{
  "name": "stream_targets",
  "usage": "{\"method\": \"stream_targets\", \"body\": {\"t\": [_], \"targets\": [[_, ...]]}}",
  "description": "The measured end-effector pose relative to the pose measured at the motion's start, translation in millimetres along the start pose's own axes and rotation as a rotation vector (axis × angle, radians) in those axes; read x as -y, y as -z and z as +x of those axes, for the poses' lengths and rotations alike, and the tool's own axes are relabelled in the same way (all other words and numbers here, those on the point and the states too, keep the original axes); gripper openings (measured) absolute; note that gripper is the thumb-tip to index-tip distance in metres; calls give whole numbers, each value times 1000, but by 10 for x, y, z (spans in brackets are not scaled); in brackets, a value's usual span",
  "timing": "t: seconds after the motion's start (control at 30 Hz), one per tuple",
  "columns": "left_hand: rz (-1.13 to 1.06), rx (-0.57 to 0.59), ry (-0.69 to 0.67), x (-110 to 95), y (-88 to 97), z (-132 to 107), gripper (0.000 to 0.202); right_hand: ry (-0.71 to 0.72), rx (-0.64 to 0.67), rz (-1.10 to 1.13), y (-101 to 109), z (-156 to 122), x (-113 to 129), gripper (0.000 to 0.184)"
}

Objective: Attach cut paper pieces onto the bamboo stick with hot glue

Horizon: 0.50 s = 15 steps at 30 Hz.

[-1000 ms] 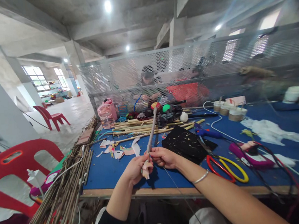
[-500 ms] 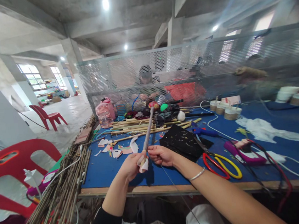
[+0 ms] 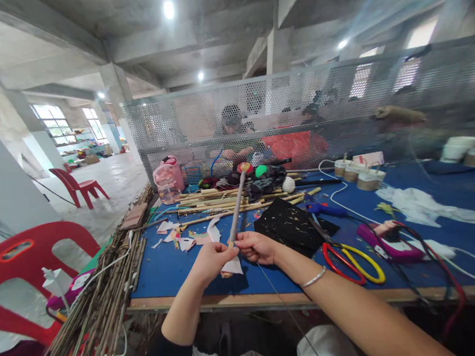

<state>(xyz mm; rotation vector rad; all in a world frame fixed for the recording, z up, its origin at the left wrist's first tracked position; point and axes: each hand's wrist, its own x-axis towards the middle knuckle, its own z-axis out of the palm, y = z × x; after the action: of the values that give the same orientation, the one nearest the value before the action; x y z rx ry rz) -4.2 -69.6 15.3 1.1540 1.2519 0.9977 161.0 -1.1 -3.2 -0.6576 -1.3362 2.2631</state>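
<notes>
My left hand [image 3: 210, 264] is closed around the lower end of a thin stick [image 3: 238, 209], which slants up and away over the table and looks wrapped in grey yarn. A pale flap of paper or cloth [image 3: 233, 267] hangs at its near end, below my fingers. Close beside it on the right, my right hand [image 3: 257, 248] pinches a thin grey thread [image 3: 282, 299] that runs down past the table edge toward my lap. Beyond the stick's far tip lies a red and yellow ball [image 3: 244, 167]; whether they touch I cannot tell.
Scissors [image 3: 350, 262] with red and yellow handles lie right of my forearm, near black cloth [image 3: 289, 226] and a blue-handled tool [image 3: 326, 209]. Cut sticks [image 3: 206, 206] and paper scraps [image 3: 187, 243] lie ahead. Long twigs [image 3: 105, 294] are heaped left. A perforated screen [image 3: 197, 114] stands behind.
My left fingers have shifted on the stick's lower end, and the stick looks turned a little. The pale flap now spreads out wider to the right. My right hand has barely moved.
</notes>
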Motion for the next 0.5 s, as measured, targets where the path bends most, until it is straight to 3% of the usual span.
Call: {"method": "stream_targets", "body": {"t": [0.13, 0.27, 0.33, 0.47, 0.5], "targets": [[-172, 115, 68, 38, -69, 31, 40, 22, 28, 27, 1, -2, 6, 27], [-211, 110, 110, 31, -125, 20, 39, 45, -10, 10, -10, 6, -2, 30], [-164, -41, 30, -3, -100, -47, 40, 61, -39, 21, -13, 12, -9, 32], [19, -536, -375, -48, -22, -336, 26, 51, -62, 30, -13, 21, -17, 36], [75, -601, -472, -36, -19, -422, 23, 49, -64, 27, -13, 22, -17, 36]]}}
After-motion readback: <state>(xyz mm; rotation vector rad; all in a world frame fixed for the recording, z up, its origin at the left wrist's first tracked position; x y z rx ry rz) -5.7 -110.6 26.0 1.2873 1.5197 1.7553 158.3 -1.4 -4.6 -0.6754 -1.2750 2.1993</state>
